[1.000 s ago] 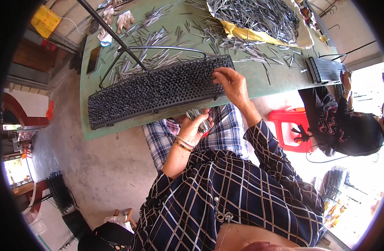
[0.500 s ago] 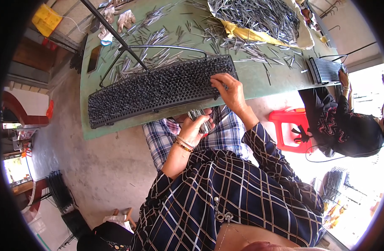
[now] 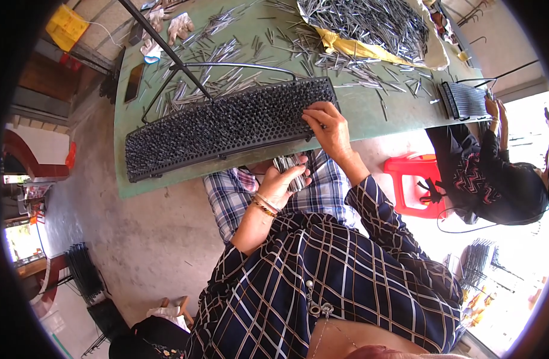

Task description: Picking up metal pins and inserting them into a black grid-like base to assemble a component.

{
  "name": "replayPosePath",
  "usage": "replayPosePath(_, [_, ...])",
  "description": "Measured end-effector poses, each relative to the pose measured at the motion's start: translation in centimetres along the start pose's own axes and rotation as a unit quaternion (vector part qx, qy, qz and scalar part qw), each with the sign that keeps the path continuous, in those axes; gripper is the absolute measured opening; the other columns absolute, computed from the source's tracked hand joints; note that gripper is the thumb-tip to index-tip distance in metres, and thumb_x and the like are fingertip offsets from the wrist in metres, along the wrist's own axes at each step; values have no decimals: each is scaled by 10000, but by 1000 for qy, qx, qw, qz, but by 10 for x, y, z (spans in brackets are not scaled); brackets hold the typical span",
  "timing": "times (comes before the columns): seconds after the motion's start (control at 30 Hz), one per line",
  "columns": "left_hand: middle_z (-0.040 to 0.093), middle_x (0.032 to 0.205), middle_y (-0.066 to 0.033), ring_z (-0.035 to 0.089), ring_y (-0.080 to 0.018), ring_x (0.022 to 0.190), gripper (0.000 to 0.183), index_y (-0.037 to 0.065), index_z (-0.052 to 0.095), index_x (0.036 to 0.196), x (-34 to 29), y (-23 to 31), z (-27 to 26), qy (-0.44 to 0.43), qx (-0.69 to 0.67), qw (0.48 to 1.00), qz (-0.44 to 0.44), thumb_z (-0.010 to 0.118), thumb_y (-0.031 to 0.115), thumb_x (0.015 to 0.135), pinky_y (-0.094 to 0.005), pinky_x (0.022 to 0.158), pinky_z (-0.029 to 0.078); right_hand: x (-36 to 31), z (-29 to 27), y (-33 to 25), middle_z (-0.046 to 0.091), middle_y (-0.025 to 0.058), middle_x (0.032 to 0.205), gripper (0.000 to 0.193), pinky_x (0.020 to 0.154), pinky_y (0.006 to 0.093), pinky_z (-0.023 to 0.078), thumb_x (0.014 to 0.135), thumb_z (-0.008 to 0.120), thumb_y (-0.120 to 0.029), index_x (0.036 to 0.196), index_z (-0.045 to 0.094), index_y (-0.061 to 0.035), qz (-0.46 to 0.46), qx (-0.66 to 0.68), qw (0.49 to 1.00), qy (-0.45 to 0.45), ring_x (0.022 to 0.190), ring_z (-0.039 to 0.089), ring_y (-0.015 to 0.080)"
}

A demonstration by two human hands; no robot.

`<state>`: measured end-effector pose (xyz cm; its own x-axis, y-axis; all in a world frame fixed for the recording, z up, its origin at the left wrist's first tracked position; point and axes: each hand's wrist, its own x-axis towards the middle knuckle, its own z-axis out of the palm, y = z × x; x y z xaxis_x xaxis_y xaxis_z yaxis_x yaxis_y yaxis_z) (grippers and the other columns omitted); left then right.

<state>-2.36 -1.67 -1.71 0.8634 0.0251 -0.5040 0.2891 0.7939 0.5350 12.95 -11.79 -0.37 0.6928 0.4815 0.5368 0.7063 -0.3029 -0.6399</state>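
Observation:
A long black rack (image 3: pixel 223 122), its face full of small round holes, stands tilted on the green table in front of me. Short dark metal rods fill most of the holes; bare holes show along the near edge and toward the right end. My right hand (image 3: pixel 331 133) is at that right end, thumb and fingers pinched together against the face; whatever is between the fingertips is too small to make out. Below the rack's near edge, my left hand (image 3: pixel 278 184) is closed around a bundle of shiny metal rods (image 3: pixel 291 170).
Loose rods (image 3: pixel 226 76) lie scattered behind the rack, near an open sack of rods (image 3: pixel 370 27). A black bar (image 3: pixel 161 48) rises from the rack's frame. Gloves (image 3: pixel 180 27) and a phone (image 3: pixel 134 84) lie at left. A co-worker handles another rack (image 3: pixel 464 100), beside a red stool (image 3: pixel 413 182).
My right hand has shifted very slightly at the rack's right end. My left hand has turned a little with the rods. The co-worker's hands have moved at the other rack.

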Motion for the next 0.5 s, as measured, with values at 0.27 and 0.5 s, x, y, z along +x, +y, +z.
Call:
replayPosePath(0.27, [602,1022,-75,619,-175,848,272,19,532,1105,2,2,-4,-38,27,998,46,605,44,844,-310,684,562,-7,-18,-25,622,96,824,153,601,289,478,802,684,-138,856,672,4,98,130,979,-125,709,602,192])
replayPosePath(0.5, [608,963,-67,620,-165,860,215,17,559,1046,-1,6,4,-42,21,999,27,610,65,842,-314,677,563,-24,-23,-18,653,57,767,206,597,246,472,835,666,-153,907,664,39,320,351,839,-267,687,578,96])
